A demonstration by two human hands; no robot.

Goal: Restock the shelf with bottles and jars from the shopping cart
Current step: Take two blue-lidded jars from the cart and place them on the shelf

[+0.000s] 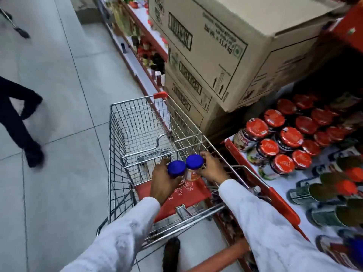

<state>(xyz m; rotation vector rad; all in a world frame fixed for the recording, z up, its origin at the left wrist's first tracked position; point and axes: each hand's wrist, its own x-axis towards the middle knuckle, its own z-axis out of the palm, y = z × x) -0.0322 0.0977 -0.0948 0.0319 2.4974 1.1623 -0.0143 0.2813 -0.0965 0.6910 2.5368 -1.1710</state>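
Jars first: I have 2 blue-lidded jars, the left jar (176, 168) in my left hand (164, 182) and the right jar (194, 166) in my right hand (212, 169), fingers clamped around each body, held side by side over the near end of the shopping cart (125, 122). The lids almost touch, so I judge they could knock together, or 1 could slip and drop into the wire basket. To the right, the shelf (290, 185) is crowded with red-lidded jars (282, 146), so setting mine down may nudge a neighbour off the edge. Farther off, stacked cardboard boxes (216, 55) overhang that shelf. The tiled floor (64, 95) looks smooth, and a passer-by's legs (21, 122) cross at left.
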